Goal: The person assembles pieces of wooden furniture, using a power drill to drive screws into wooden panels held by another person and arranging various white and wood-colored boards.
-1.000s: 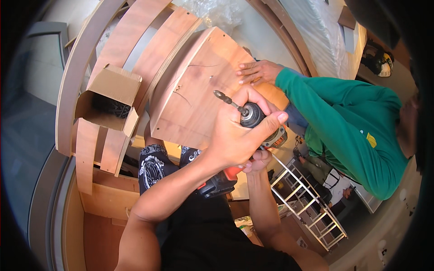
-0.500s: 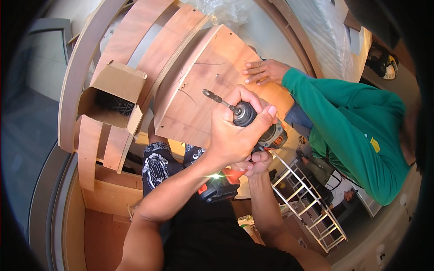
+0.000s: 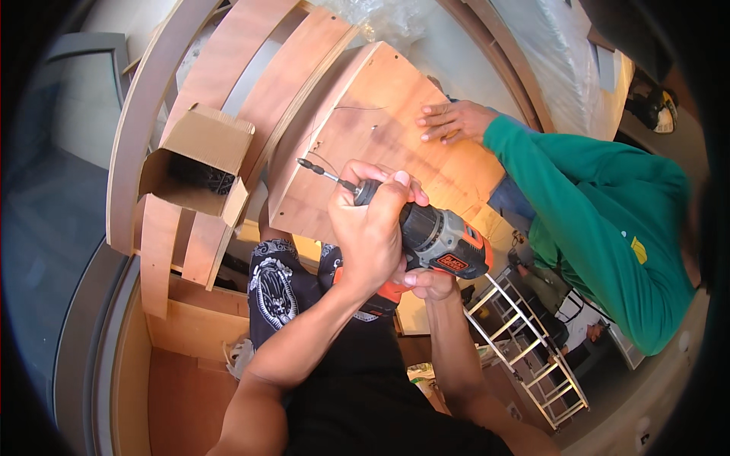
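Between my hands is a black, grey and orange cordless drill (image 3: 449,239), its screwdriver bit (image 3: 325,173) pointing to the upper left. My left hand (image 3: 369,235) is wrapped round the chuck end. My right hand (image 3: 432,284) grips the drill's handle, mostly hidden behind my left hand and wrist. Just beyond the bit lies a plywood box or panel (image 3: 357,163) with a few screws in its face and a thin curved line or wire across it. The hand of a co-worker (image 3: 456,121) in a green sleeve rests flat on its far right part.
An open cardboard box (image 3: 209,140) with dark screws sits on the curved wooden frame (image 3: 296,61) at left. A metal ladder (image 3: 525,342) stands at lower right, near another person. Plastic sheeting (image 3: 525,45) hangs at the back right.
The drill has swung from facing toward me to lying more sideways, its bit moving left and slightly down. My left hand has shifted left with the chuck. The co-worker's hand stays on the panel.
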Motion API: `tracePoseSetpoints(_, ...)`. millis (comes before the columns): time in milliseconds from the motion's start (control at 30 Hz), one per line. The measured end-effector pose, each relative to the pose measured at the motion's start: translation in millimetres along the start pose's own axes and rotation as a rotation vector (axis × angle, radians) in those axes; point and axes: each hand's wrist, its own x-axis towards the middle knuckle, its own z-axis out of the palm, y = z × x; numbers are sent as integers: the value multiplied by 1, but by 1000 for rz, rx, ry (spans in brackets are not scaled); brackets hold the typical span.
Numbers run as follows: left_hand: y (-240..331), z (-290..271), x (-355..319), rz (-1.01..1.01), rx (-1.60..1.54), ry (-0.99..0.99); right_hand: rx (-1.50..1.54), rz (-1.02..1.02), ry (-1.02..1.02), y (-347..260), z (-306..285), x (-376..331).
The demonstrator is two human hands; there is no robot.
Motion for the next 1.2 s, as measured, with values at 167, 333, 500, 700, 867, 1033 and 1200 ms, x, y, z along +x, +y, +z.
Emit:
tracePoseSetpoints(167, -1, -4, 0, 19, -28, -14, 32, 38, -49, 5, -2, -1)
tracePoseSetpoints(333, -3, -6, 3, 18, -71, -25, 92, 67, -70, 6, 10, 0)
tracePoseSetpoints(500, -6, -11, 5, 19, -56, -58, 219, 108, -170, 18, 1, 0)
tracePoseSetpoints(700, -20, -35, 6, -89, 5, -24, 127, 146, -47, 28, -13, -13)
tracePoseSetpoints(867, 27, -73, -9, -140, 790, -221, -250, 64, 145, -2, -19, -39)
tracePoseSetpoints(1033, 132, -189, 57, 596, 1629, 275, -565, 36, 179, -19, -32, -58)
tracePoseSetpoints(1200, 136, -221, 121, 215, 2240, 209, -783, -14, 218, -3, -47, -63)
